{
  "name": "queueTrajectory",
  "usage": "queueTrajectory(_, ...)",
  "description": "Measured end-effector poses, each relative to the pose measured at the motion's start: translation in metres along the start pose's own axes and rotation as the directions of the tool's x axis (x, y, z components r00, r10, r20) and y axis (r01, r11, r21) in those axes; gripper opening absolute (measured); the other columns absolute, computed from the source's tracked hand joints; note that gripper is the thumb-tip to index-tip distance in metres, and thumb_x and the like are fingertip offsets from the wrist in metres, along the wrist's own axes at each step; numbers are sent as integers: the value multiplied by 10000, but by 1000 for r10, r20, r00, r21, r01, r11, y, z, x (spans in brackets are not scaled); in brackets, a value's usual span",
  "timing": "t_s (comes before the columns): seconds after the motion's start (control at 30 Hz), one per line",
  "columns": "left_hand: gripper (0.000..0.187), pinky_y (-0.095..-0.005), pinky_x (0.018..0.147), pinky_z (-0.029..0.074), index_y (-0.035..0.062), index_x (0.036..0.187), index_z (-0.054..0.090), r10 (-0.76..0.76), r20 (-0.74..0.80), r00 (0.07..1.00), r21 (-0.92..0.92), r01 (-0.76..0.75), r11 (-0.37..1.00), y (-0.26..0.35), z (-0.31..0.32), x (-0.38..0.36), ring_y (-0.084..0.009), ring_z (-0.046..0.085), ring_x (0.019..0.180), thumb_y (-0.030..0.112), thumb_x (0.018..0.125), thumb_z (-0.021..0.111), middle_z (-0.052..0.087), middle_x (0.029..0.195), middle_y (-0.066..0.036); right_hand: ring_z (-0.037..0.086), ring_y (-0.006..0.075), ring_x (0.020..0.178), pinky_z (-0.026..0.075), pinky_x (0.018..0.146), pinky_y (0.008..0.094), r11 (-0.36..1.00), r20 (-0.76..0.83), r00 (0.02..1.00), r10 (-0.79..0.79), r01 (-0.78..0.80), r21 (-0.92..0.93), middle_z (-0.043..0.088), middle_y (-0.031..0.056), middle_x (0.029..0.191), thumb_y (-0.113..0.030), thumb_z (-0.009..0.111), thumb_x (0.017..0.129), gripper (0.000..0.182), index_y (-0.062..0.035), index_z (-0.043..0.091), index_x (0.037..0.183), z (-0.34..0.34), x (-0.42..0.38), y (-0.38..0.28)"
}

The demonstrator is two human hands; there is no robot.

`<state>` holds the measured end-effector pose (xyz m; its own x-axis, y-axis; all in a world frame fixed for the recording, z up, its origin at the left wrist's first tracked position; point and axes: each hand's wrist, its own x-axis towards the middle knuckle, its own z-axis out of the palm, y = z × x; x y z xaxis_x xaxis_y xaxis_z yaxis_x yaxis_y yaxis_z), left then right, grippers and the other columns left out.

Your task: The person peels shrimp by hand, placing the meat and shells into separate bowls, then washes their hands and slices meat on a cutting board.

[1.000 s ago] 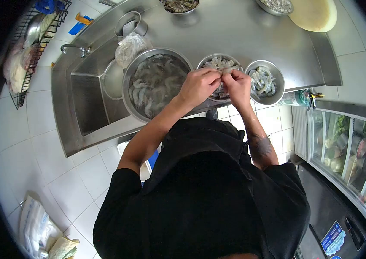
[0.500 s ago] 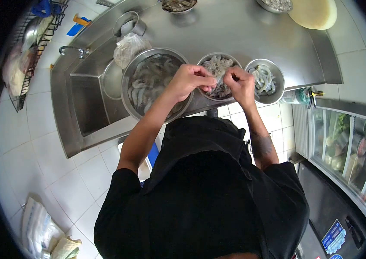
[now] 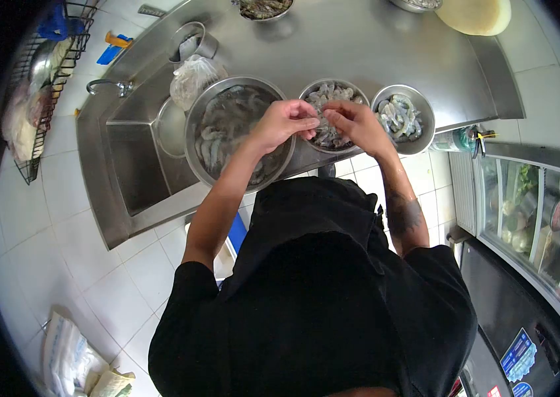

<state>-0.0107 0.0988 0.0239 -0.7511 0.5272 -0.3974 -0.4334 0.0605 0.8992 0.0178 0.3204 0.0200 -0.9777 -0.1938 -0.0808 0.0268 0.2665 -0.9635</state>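
Observation:
Over the middle steel bowl [image 3: 310, 145] of shells and shrimp pieces, both hands meet with their fingertips close together. My left hand [image 3: 282, 126] is closed in a pinch; what sits between its fingers is too small to name. My right hand [image 3: 358, 126] has thumb and fingers bent together at the same spot, and its hold is also unclear. A large bowl [image 3: 190, 147] of whole grey shrimp in water stands on the left. On the right is a bowl [image 3: 429, 122] of peeled shrimp [image 3: 400, 119].
A sink [image 3: 136, 165] with a tap [image 3: 109, 86] is at the left. Beside the large bowl are a plastic bag [image 3: 194, 81] and a steel pot [image 3: 206, 46]. Farther back stand a bowl of shrimp [image 3: 263, 8] and a round board [image 3: 475, 14]. A glass-door fridge [image 3: 538, 218] is at the right.
My right hand has turned, with its fingers now reaching left toward my left hand. My left hand stays over the same bowl. The whole view has shifted slightly.

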Motion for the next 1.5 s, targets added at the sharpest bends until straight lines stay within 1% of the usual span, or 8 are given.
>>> queueTrajectory(0.1, 173, -266, 630, 540, 15, 988, 606, 149, 58, 987, 9, -150, 989, 7, 15, -1, -126, 654, 726, 103, 889, 719, 661, 815, -71, 533, 81, 609, 460, 506, 266, 951, 147, 972, 186, -215, 221, 584, 7, 691, -216, 630, 967, 246, 26, 667, 959, -2, 4, 0)
queueTrajectory(0.17, 244, -266, 645, 536, 31, 1024, 589, 339, 87, 937, 659, -309, 686, 18, 26, -11, -111, 652, 709, 97, 852, 749, 653, 822, -70, 473, 37, 595, 397, 525, 209, 932, 121, 958, 259, -281, 228, 541, -42, 700, -179, 609, 987, 192, 3, 666, 960, -5, 1, -9)
queueTrajectory(0.3, 282, -358, 633, 514, 49, 1041, 573, 611, 221, 760, 787, -509, 349, 10, 40, -8, -315, 661, 710, 65, 811, 735, 658, 862, -106, 485, 45, 595, 410, 534, 212, 950, 121, 969, 215, -236, 204, 556, -36, 701, -170, 601, 989, 186, 1, 665, 954, -8, 0, -6)
queueTrajectory(0.57, 229, -376, 599, 472, 44, 930, 538, 450, 269, 852, 712, -490, 503, 17, 34, -6, -337, 579, 650, 50, 799, 726, 602, 781, -119, 529, 76, 604, 421, 527, 276, 993, -97, 992, -82, 72, -97, 601, 24, 670, -136, 628, 938, 169, 30, 659, 929, 4, -8, -2)
queueTrajectory(0.7, 225, -339, 578, 451, 31, 889, 524, 369, 221, 903, 659, -417, 626, 17, 34, -17, -233, 504, 592, 39, 808, 734, 576, 750, -101, 525, 74, 599, 425, 535, 259, 996, -150, 988, 36, -48, -77, 592, 12, 670, -139, 624, 953, 167, 21, 669, 940, -8, -11, -6)
queueTrajectory(0.9, 221, -334, 615, 468, 30, 926, 545, 405, 242, 882, 678, -452, 580, 17, 42, -15, -215, 568, 656, 25, 814, 734, 599, 784, -90, 580, 92, 673, 500, 589, 242, 897, 175, 977, 123, -185, 401, 603, 5, 752, -135, 616, 977, 151, 5, 661, 1012, -16, -22, -14)
queueTrajectory(1.2, 156, -432, 705, 537, 22, 950, 575, 541, 356, 762, 721, -592, 360, 16, 52, -12, -357, 670, 841, 50, 842, 683, 661, 907, -160, 573, 69, 648, 464, 562, 224, 910, 215, 965, 151, -220, 351, 642, 3, 746, -43, 661, 841, 112, -5, 678, 945, -27, -23, -10)
queueTrajectory(1.5, 170, -397, 630, 468, 8, 850, 520, 452, 339, 825, 701, -542, 464, 25, 53, -15, -314, 574, 691, 46, 842, 685, 561, 770, -122, 511, 47, 565, 382, 485, 209, 891, 89, 974, 209, -227, 392, 609, -12, 686, -40, 671, 803, 73, -13, 667, 871, -21, -27, -6)
